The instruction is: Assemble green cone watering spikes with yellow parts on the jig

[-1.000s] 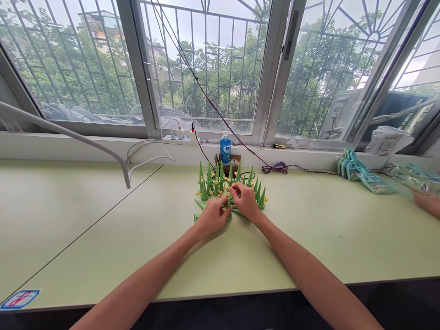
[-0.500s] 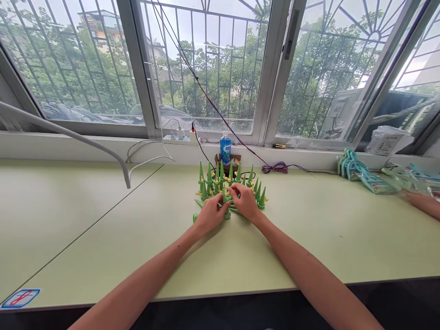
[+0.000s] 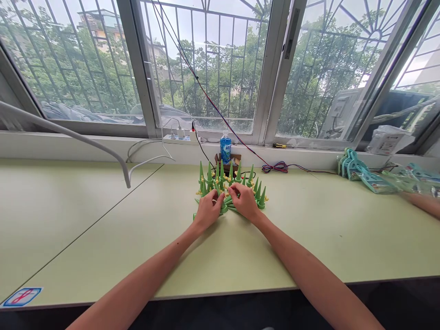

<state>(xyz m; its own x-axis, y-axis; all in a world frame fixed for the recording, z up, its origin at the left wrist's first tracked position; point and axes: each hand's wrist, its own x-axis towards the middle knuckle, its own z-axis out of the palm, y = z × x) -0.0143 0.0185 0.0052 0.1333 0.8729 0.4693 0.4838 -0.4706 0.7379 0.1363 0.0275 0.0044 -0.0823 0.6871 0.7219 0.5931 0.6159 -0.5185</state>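
Observation:
Green plant-watering spikes [image 3: 262, 200], cone-shaped with small yellow valves near their bases, stand in a cluster at the middle of the table. More green cones [image 3: 235, 207] lie flat among them. My left hand [image 3: 207, 211] is closed around a green watering spike [image 3: 223, 209], which tilts left with its wide base toward me; its tip is partly hidden by my fingers. Just to the right, my right hand [image 3: 244, 200] has thumb and fingers pinched together over the lying cones. Whatever is in that pinch is too small to make out.
A blue liquid bottle [image 3: 225, 149] stands behind the cluster by a small brown box [image 3: 236, 160]. Coiled wires [image 3: 275, 167] lie at the sill. On the right, another person's hand [image 3: 421, 201] is near teal packaged items [image 3: 374, 182]. A white cable [image 3: 103, 144] arches in at left.
My left hand has shifted slightly left and away from me, and the spike in it has gone from upright to tilted left. My right hand has stayed almost still.

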